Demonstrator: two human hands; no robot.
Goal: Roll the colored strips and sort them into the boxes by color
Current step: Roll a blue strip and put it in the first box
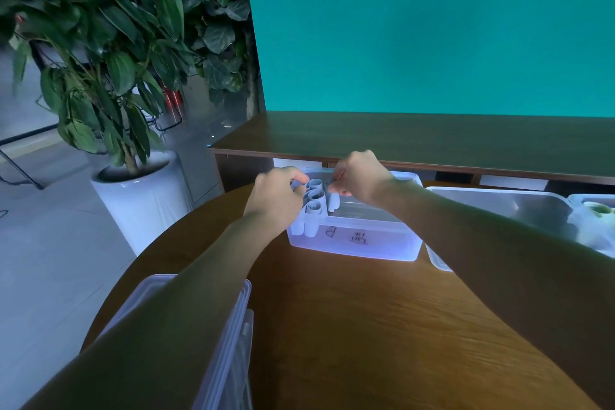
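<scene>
Both forearms are stretched forward over the round wooden table (349, 326), from the 6 o'clock edge of the view toward its centre. The left hand (274, 198) is held knuckles-up at the left end of the clear box (382, 248), its fingers curled down against the outermost of the rolled pale strips (314, 198); a light grip on a roll is suggested, though the fingertips are hidden behind the knuckles. The right hand (357, 178) is held above the box's far rim, at 2 o'clock from the rolls, with thumb and fingers pinched together on something small and dark; what is pinched cannot be made out.

The rolls are stood upright in a cluster in the box's left end. Handwritten marks on the box's near wall are seen but not legibly. A second clear box (499, 206) at 3 o'clock is partly covered by the right forearm, and a green roll (597, 210) beyond it is cut by the frame edge. A lidded container (233, 326) at 7 o'clock is largely hidden under the left forearm.
</scene>
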